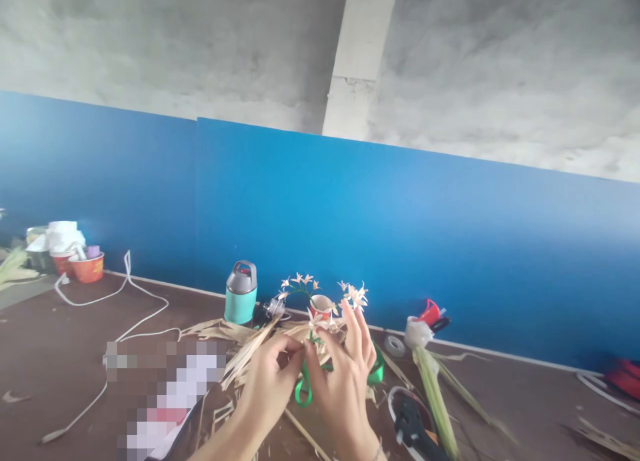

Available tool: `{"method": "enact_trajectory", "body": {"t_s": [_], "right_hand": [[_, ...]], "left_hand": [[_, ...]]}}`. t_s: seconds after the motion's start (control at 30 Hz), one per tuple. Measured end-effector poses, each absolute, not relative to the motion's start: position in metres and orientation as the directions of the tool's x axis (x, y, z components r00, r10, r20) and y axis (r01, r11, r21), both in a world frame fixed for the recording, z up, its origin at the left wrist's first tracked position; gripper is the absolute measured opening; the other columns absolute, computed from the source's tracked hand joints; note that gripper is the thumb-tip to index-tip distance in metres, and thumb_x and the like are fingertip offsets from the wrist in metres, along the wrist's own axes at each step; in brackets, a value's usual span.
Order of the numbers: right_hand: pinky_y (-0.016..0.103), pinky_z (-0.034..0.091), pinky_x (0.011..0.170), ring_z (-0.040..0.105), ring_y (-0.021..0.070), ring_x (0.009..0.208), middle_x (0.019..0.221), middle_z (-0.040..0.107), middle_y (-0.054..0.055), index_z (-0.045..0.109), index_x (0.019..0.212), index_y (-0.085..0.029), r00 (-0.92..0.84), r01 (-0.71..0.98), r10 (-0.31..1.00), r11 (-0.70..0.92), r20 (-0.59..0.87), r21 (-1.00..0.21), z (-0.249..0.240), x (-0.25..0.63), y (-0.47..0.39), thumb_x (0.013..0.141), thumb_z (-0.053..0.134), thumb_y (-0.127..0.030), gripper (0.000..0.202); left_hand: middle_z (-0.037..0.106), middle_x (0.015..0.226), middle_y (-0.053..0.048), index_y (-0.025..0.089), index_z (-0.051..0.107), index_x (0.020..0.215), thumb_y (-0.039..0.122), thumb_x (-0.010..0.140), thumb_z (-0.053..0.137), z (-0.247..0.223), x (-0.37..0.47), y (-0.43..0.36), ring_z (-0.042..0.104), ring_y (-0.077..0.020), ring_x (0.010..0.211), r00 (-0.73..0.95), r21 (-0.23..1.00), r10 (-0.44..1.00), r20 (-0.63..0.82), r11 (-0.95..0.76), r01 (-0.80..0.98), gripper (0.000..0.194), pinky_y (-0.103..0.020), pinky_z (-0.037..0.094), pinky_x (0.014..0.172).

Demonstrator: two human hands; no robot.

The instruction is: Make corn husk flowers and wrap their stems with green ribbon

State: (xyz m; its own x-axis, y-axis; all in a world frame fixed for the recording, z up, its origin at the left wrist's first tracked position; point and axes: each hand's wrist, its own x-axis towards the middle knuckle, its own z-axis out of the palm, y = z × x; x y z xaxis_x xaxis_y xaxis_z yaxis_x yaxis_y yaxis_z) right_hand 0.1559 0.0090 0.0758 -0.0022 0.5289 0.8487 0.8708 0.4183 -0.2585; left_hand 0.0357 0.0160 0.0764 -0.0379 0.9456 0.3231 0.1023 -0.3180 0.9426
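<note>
Table [45,354], hands [270,371] [345,375] pinching green ribbon [307,375], orange tub [86,271] with blurred print [98,264]

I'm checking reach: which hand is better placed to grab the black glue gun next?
Likely the right hand: the glue gun lies to its right, farther from the left hand.

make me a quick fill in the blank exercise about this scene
1. The left hand and right hand are close together just below a pale ____.
2. The color of the ribbon looped below the fingers is ____.
3. In the picture, the flask stands to the ____ of both hands.
4. The color of the panel is ____.

Missing words: flower; green; left; blue
</note>
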Motion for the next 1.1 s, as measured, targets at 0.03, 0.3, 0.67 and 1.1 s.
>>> {"method": "enact_trajectory", "body": {"t_s": [0.03, 0.3, 0.67, 1.1], "right_hand": [[0.054, 0.028, 0.095, 0.025, 0.0376, 0.132, 0.148, 0.027, 0.007, 0.069, 0.091, -0.025, -0.003, 0.868, 0.538, 0.42, 0.843, -0.264, 0.075, 0.155, 0.009, 0.085, 0.054, -0.024, 0.017], [0.056, 0.028, 0.096, 0.024, 0.0365, 0.134, 0.147, 0.031, 0.006, 0.07, 0.075, -0.023, -0.022, 0.845, 0.551, 0.456, 0.835, -0.279, 0.075, 0.154, 0.01, 0.087, 0.049, -0.017, 0.025], [0.055, 0.034, 0.096, 0.034, 0.0326, 0.129, 0.14, 0.037, 0.009, 0.065, 0.095, -0.024, -0.006, 0.81, 0.454, 0.524, 0.891, -0.262, 0.077, 0.158, 0.012, 0.085, 0.051, -0.016, 0.02], [0.047, 0.04, 0.087, 0.047, 0.0304, 0.113, 0.116, 0.057, 0.011, 0.065, 0.087, -0.023, 0.168, 0.704, 0.603, 0.48, 0.779, -0.524, 0.077, 0.167, 0.02, 0.086, 0.053, -0.026, 0.013]], "left_hand": [[0.06, 0.052, -0.001, 0.02, 0.061, 0.058, 0.026, 0.076, 0.058, 0.076, 0.036, 0.015, 0.054, -0.0166, 0.047, -0.006, 0.946, 0.95, 0.312, -0.31, 0.092, 0.019, -0.023, 0.037, 0.046], [0.067, 0.062, -0.004, 0.018, 0.062, 0.06, 0.026, 0.076, 0.054, 0.072, 0.038, 0.015, 0.06, -0.0186, 0.056, 0.026, 0.919, 0.937, 0.347, -0.346, 0.187, 0.019, -0.025, 0.041, 0.052], [0.054, 0.05, 0.003, 0.016, 0.062, 0.06, 0.03, 0.072, 0.058, 0.073, 0.034, 0.022, 0.046, -0.0116, 0.045, -0.047, 0.959, 0.968, 0.247, -0.237, 0.153, 0.019, -0.021, 0.034, 0.046], [0.055, 0.056, 0.003, 0.017, 0.063, 0.062, 0.033, 0.071, 0.062, 0.085, 0.031, 0.018, 0.048, -0.013, 0.055, -0.083, 0.991, 0.988, 0.128, -0.124, 0.048, 0.018, -0.023, 0.036, 0.056]]}}
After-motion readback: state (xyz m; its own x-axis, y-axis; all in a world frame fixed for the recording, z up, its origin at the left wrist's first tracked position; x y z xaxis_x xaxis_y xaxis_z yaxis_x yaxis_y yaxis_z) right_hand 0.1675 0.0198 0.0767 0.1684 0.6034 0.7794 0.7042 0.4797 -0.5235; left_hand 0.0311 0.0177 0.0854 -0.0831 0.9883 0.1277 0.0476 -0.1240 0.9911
